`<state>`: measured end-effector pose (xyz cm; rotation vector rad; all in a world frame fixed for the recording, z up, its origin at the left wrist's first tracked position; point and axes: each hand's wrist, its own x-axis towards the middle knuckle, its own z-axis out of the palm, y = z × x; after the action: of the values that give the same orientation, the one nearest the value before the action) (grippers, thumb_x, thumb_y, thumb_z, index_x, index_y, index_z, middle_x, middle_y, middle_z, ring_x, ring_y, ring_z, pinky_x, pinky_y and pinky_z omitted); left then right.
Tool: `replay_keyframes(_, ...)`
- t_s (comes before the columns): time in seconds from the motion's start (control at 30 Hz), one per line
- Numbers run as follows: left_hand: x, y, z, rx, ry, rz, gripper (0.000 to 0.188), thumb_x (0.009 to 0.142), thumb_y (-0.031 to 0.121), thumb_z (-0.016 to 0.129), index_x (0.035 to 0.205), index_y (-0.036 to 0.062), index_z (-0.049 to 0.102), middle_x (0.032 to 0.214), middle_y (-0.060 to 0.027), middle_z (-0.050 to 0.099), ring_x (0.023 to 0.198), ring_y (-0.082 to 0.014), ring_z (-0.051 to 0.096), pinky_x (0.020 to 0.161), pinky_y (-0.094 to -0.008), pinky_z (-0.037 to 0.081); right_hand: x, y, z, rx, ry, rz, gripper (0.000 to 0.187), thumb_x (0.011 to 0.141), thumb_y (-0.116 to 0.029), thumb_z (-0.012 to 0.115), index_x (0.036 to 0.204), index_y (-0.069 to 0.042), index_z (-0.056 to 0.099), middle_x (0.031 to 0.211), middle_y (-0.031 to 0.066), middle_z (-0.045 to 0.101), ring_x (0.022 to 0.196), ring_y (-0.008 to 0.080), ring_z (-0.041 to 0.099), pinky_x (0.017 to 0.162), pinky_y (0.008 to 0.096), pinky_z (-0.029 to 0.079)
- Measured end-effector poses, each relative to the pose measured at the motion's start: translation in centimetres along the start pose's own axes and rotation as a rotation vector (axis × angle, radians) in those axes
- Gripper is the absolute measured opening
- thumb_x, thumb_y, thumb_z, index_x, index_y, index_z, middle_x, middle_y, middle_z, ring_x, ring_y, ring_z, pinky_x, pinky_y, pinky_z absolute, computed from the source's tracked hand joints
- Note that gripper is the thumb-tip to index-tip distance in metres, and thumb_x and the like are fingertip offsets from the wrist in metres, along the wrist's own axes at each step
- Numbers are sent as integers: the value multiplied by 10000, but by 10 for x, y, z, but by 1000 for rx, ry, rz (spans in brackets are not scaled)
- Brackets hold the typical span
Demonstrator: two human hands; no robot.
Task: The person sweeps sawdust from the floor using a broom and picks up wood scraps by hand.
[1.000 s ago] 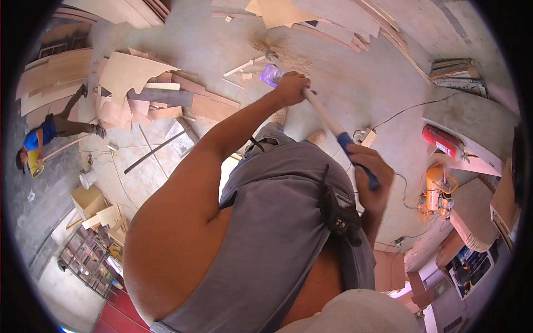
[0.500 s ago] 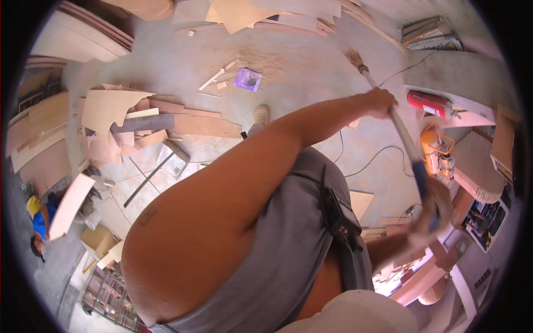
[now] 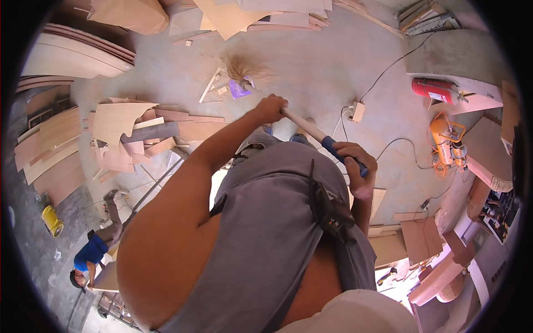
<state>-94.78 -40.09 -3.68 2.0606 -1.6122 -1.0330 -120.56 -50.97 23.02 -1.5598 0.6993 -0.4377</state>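
With twelve o'clock at the top of the view, we had the grey floor spread beneath everything. Between nine and ten o'clock we saw a heap of wooden offcuts, and at eight a person in a blue top bent beside a board.

Our broom slanted from the bristles, between eleven and twelve, down to the butt of its handle at three. We judged it light for its length, stiff along the pale shaft and springy at the bristles; nothing about it looked fragile. The bare shaft looked smooth and might have slipped in a loose palm, so the blue grip seemed the surest hold, with a second hold farther down the shaft for steering.

Near three o'clock stood an orange machine, and at two lay a red cylinder.

Our left hand, at twelve, was wrapped round the shaft; our right hand, at three, was curled round the blue grip. Smallest was a purple packet at the broom's head; we could not tell whether the bristles touched it.
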Motion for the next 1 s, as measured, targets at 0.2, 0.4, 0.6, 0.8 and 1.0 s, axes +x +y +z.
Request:
replay_keyframes(0.2,11,31,-38,72,-6,42,278,733,271,741,956,117,678,928,-92,671,969,-335,607,862,-463,480,-7,-10,-35,-3,121,-12,227,771,24,504,930,66,660,1005,216,688,916,245,648,854,350,496)
replay_keyframes(0.4,58,151,-49,-30,139,434,333,682,290,791,930,101,675,835,-125,651,857,-331,636,851,-464,460,-49,-87,-115,-431,311,-399,448,924,-348,506,822,68,636,843,225,663,776,307,638,710,393,500)
replay_keyframes(0.6,100,260,-40,-244,114,603,228,729,323,697,834,122,664,811,-104,661,850,-348,647,770,-475,504,-64,-172,-92,-636,292,-764,323,871,-270,491,788,34,558,662,154,571,562,258,544,521,376,443)
replay_keyframes(0.8,67,132,6,-238,-63,490,327,776,399,707,846,84,652,757,-147,651,749,-372,652,670,-465,508,-9,-120,-19,-462,135,-357,202,775,-130,592,749,70,612,718,214,643,653,292,629,589,375,497)
replay_keyframes(1.0,-40,-43,-1,-171,19,140,218,684,178,737,861,73,666,832,-160,655,850,-390,635,755,-461,507,26,-26,46,-107,-189,-23,283,744,-38,518,961,84,652,1019,256,677,918,284,655,843,359,502)
